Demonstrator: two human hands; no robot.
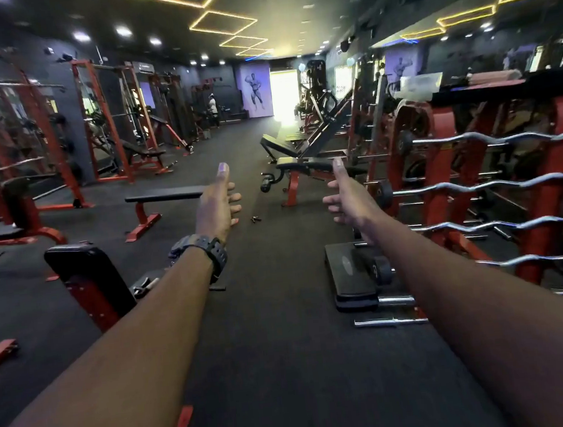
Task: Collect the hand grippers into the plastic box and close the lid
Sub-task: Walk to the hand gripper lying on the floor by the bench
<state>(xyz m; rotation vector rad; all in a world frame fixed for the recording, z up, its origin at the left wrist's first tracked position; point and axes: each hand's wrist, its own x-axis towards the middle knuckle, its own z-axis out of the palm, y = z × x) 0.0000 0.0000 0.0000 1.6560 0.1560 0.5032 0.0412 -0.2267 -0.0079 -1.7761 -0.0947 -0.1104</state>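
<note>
Very start of the job, by the look of it: nothing picked up yet. Both bare arms stretched out forward over the dark rubber gym floor [283, 316]. Left hand [219, 202], with a black chunky wristwatch [204, 251] on its wrist, held out with thumb up and fingers loosely bent, holding nothing. Right hand [344, 197] the same way, thumb up, fingers relaxed and spread, grip on nothing. Far ahead on the floor, between the two hands, one small dark thing with two handles [256, 219], likely a hand gripper, but too small to tell for sure. Maybe another on the floor near the left, just beside the black padded bench with red legs [86, 277], a pale metal piece [144, 285] that cannot be told clearly. No plastic box or lid anywhere in view. Silver wavy bars on a red rack [511, 184] at the right. Next move, at a guess: walk forward, bend down, close fingers round the small dark thing, then look for the box.
</note>
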